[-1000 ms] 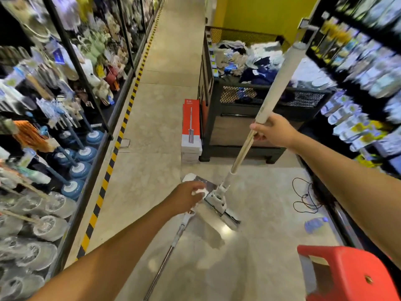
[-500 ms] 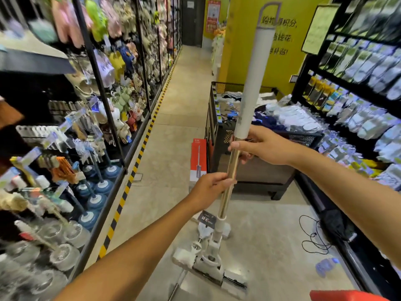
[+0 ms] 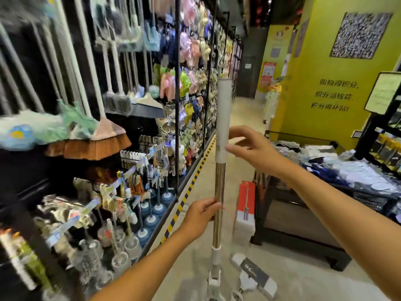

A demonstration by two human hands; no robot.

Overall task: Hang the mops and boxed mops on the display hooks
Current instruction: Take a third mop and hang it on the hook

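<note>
Shop aisle with a pale tiled floor [image 3: 245,118] runs away between a dark rack on the left and a yellow wall [image 3: 325,88] on the right. Far left, blurred brooms [image 3: 97,144] and mops hang from the rack [image 3: 176,83], with toilet brushes and blue plungers [image 3: 152,216] lower down. Next comes the left hand [image 3: 200,216], fingers wrapped around the metal lower part of a mop handle. That mop [image 3: 219,192] stands almost upright in the middle of the aisle, its white upper sleeve reaching high and its head low near the bottom edge. A second mop head [image 3: 253,272] lies flat on the floor just right of it. A red and white boxed mop [image 3: 245,205] leans against a dark bin [image 3: 303,213] of folded goods. The right hand [image 3: 249,146] is open, fingers spread, its fingertips [image 3: 230,147] touching the white sleeve without gripping it.
</note>
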